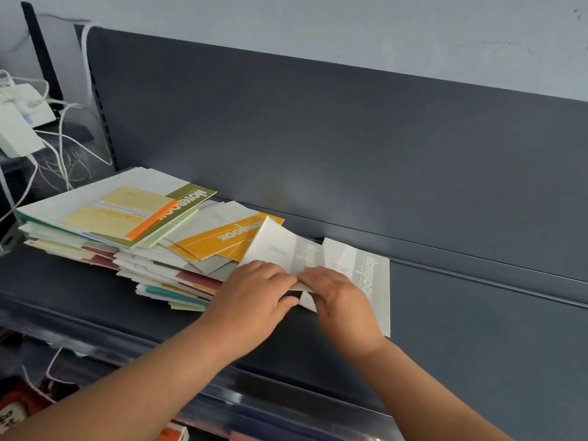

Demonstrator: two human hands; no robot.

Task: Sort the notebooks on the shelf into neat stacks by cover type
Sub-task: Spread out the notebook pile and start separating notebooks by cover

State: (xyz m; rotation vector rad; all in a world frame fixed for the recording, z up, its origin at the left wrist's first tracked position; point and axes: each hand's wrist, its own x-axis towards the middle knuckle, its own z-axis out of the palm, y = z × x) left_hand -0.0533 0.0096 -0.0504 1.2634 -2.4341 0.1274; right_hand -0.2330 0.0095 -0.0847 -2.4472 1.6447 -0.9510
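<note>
A messy pile of notebooks lies at the left of the dark shelf, topped by a green-banded one with a small yellow notebook on it. Orange notebooks fan out to its right. A grey notebook lies flat on the shelf by itself. Another grey notebook is tilted up between pile and flat one. My left hand and my right hand both grip its near edge, fingers curled over it.
The shelf's dark back panel rises behind the notebooks. White power adapters and cables hang at the far left. The shelf's front rail runs below my forearms, with red goods on a lower level.
</note>
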